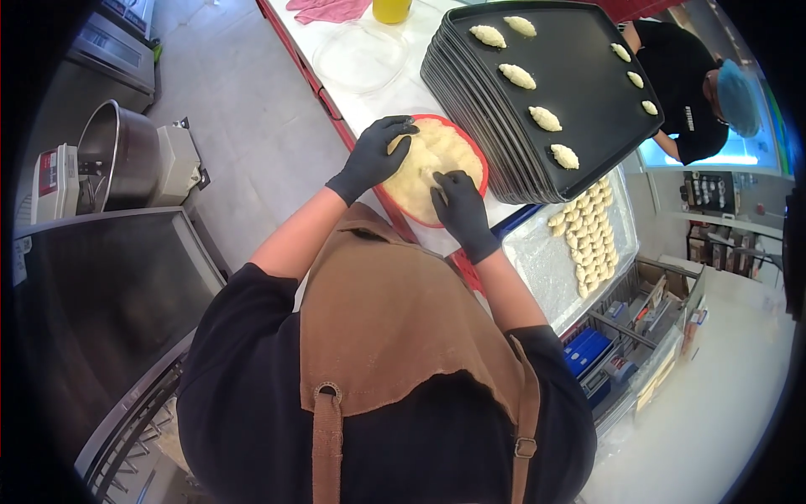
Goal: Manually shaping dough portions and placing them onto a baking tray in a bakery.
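Note:
A red-rimmed round bowl (484,160) full of pale yellow, crumbly stuff (424,155) stands at the table edge in front of me. My left hand (379,158), in a black glove, is over the bowl's left side, thumb and fingers apart with pale crumbs showing between them. On the bowl's right side is my right hand (460,206), also gloved in black, its fingers curled and pressed together at the crumbs. Whatever those fingers hold, if anything, is hidden. Right of the bowl rises a tall stack of black baking trays (579,92); several coated, spindle-shaped dough pieces (518,76) lie in two rows on top.
Behind the trays, a lined tray (537,265) bears rows of small uncoated dough pieces (592,235). A clear round lid (361,57), a yellow container (391,8) and a pink cloth (317,8) are farther back. At left stands a mixer bowl (126,160). A co-worker (684,92) is at far right.

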The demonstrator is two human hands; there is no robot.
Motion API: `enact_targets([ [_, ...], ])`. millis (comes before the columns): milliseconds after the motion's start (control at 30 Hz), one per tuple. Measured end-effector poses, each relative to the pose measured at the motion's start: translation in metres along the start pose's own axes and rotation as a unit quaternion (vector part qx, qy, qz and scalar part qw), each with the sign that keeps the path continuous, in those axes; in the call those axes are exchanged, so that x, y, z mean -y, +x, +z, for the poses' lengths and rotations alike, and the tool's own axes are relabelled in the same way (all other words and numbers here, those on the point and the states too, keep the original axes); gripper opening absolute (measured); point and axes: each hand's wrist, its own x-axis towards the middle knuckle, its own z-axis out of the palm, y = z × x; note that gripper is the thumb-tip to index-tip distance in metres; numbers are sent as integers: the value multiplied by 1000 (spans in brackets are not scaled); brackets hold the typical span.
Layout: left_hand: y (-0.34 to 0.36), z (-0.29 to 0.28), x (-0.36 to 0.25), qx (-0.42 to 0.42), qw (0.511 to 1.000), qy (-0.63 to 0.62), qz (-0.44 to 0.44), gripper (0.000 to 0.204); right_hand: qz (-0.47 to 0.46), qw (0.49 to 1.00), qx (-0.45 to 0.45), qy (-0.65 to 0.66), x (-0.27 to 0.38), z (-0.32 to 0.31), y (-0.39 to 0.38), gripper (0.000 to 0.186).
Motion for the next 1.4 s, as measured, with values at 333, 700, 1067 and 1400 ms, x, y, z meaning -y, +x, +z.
enact_targets([
  [333, -14, 0, -8, 32, 996, 53, 66, 33, 46, 988, -79, 122, -19, 18, 24, 28],
  [700, -11, 6, -41, 146, 933, 286, 162, 71, 351, 643, 92, 674, -39, -20, 29, 22],
  [1067, -4, 3, -41, 223, 974, 28, 31, 46, 346, 771, 82, 528, -6, -49, 31, 34],
  [1400, -6, -4, -38, 204, 976, 66, 27, 40, 217, 930, -18, 295, -16, -36, 20, 37],
])
